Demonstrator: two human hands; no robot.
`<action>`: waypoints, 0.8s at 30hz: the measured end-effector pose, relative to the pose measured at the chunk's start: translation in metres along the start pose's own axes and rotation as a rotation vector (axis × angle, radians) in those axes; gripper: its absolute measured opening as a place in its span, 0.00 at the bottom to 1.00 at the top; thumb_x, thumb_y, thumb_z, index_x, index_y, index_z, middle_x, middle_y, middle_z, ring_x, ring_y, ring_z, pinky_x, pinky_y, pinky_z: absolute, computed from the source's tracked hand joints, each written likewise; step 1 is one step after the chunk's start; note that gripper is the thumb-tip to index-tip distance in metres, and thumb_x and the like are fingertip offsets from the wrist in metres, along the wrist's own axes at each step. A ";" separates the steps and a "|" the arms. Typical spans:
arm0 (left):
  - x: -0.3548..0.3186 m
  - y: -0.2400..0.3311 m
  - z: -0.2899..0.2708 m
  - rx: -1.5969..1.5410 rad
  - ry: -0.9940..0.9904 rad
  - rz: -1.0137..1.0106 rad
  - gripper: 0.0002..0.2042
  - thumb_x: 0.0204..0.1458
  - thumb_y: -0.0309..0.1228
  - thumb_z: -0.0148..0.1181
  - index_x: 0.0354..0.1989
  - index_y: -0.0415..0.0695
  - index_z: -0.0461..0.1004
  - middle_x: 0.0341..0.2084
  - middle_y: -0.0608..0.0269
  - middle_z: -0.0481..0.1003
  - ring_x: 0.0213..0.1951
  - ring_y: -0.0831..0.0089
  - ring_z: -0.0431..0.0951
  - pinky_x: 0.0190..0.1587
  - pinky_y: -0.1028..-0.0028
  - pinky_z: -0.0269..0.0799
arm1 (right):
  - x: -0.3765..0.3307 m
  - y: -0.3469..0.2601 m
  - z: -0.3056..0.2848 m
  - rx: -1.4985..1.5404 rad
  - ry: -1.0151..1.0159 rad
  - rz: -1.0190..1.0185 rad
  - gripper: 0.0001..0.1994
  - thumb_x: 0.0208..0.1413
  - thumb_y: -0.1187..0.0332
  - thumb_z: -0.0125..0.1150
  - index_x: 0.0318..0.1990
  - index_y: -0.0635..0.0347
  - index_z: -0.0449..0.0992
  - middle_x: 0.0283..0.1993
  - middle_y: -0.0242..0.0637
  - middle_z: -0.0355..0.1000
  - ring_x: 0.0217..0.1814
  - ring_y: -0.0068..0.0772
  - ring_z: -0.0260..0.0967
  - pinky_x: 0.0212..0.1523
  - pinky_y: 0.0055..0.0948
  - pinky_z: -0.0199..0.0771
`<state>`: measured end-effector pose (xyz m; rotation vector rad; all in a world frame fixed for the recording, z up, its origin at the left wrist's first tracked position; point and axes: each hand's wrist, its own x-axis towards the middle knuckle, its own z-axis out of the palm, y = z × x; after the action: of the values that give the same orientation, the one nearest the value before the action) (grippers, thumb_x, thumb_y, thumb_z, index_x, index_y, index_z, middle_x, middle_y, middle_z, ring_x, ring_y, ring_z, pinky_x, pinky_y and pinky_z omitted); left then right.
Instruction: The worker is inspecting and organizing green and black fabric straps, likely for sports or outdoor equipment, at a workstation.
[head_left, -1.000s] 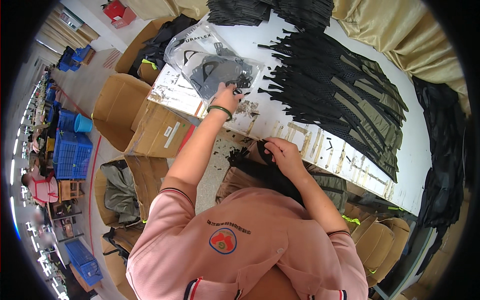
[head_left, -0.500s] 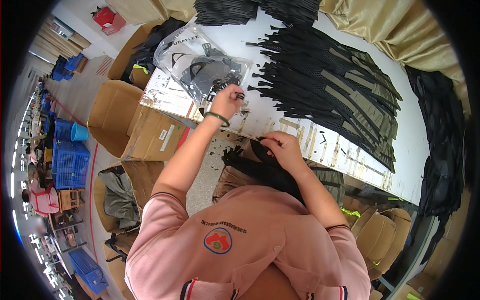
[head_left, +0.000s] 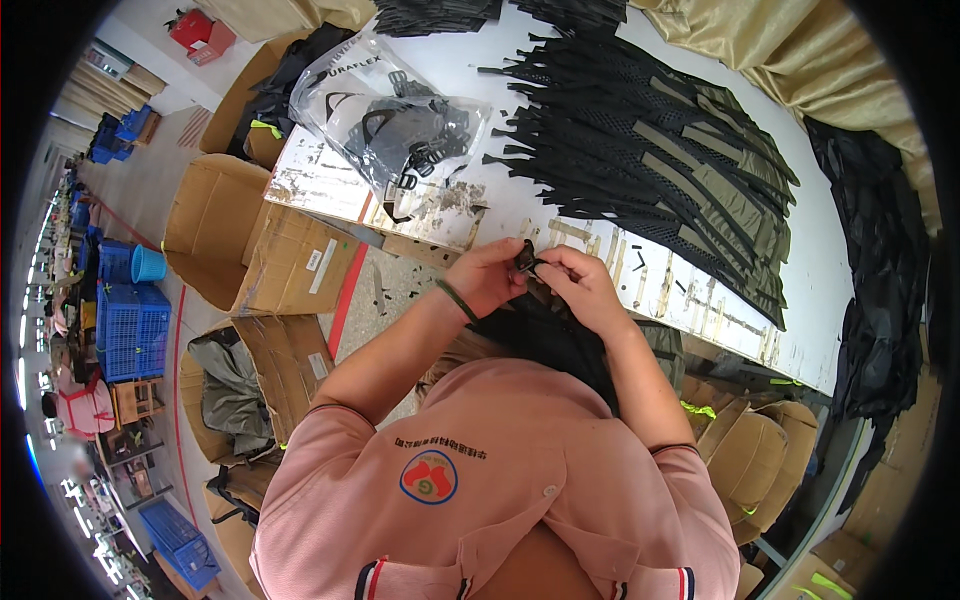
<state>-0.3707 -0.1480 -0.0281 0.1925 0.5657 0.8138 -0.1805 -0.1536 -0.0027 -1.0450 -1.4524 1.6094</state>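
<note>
My left hand (head_left: 488, 280) is closed on a small black plastic buckle (head_left: 526, 256) at the table's front edge. Close against it, my right hand (head_left: 582, 288) pinches the end of a black strap, and the fingertips of both hands almost meet at the buckle. Whether the strap passes through the buckle cannot be made out. Below the hands, a black fabric piece (head_left: 550, 338) hangs over my lap, partly hidden by my arms. Beyond my left hand lies an open clear plastic bag (head_left: 350, 110) holding several black buckles (head_left: 430, 150).
Layered black and olive mesh pieces with strap ends (head_left: 650, 160) cover much of the white table (head_left: 815, 300). Cardboard boxes (head_left: 300, 265) stand at the left, another box (head_left: 755, 470) below right. Black cloth (head_left: 880, 270) hangs at the far right. Blue crates (head_left: 130, 330) stand beyond.
My left hand has come from beside the plastic bag down to my right hand, bringing the buckle. My right hand stays near the table edge with the strap, turned slightly inward.
</note>
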 end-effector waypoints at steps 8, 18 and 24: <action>0.003 -0.010 -0.006 0.010 -0.059 -0.016 0.06 0.55 0.36 0.54 0.35 0.48 0.71 0.29 0.68 0.73 0.27 0.76 0.69 0.32 0.75 0.65 | 0.000 -0.009 -0.004 -0.341 -0.075 -0.128 0.06 0.52 0.74 0.59 0.36 0.67 0.73 0.29 0.31 0.69 0.29 0.18 0.65 0.29 0.21 0.64; 0.005 -0.021 -0.009 0.064 0.008 0.057 0.06 0.56 0.36 0.53 0.34 0.49 0.70 0.28 0.68 0.72 0.28 0.77 0.72 0.29 0.76 0.65 | -0.007 -0.012 0.013 0.105 0.157 -0.023 0.04 0.50 0.79 0.58 0.34 0.65 0.74 0.28 0.34 0.72 0.29 0.21 0.69 0.33 0.19 0.68; 0.000 -0.016 0.021 0.253 0.199 0.145 0.06 0.56 0.33 0.55 0.30 0.45 0.67 0.22 0.64 0.72 0.19 0.74 0.73 0.21 0.77 0.67 | -0.004 -0.004 0.005 -0.536 0.191 -0.431 0.06 0.49 0.81 0.58 0.35 0.64 0.74 0.29 0.30 0.70 0.29 0.22 0.69 0.32 0.19 0.69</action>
<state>-0.3496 -0.1578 -0.0163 0.3909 0.8510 0.9063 -0.1832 -0.1590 0.0014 -1.0389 -1.8675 0.8124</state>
